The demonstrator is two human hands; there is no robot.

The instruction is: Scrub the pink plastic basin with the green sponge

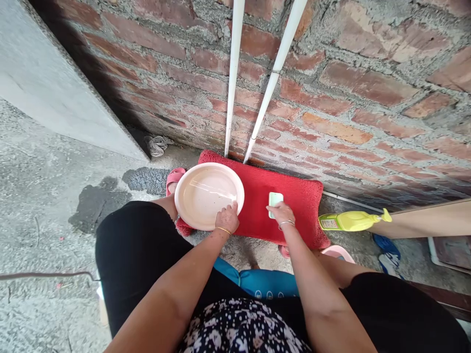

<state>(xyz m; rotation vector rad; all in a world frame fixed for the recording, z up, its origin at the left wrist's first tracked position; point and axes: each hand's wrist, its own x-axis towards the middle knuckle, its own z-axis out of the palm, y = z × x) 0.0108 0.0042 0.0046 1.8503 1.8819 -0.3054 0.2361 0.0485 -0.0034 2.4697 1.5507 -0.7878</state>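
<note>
- We see a low surface (253,189) draped in red cloth, with a cream basin (186,176) of clear water covering its left end; the cloth runs out to the right of the basin.
- Beyond the basin rises a rough brick wall (331,98), two white pipes (231,73) coming down it just behind the cloth; to the left of the basin we have grey concrete floor (47,196) with dark wet patches.
- Right of the basin, apart from it and on the red cloth, we find the pale green block (275,198); its long axis runs roughly from us towards the wall, its far short end facing the bricks.
- Our right hand (282,212) is closed narrowly around the near part of that block, hiding some of it.
- Our left hand (228,217) lies over the basin's near right rim, fingers bent inward; we cannot quite tell whether they pinch the rim or only rest in the water.
- Well to the right of the basin, past the end of the cloth, is a yellow pump bottle (353,221), with a blue and white shoe (389,255) farther out.
- Just left of the basin we spot a pink slipper (175,176); beyond it, by the wall, a crumpled rag (156,145) and a pale stone slab (69,88).
- Our forearms cross the near side of the basin and block.
</note>
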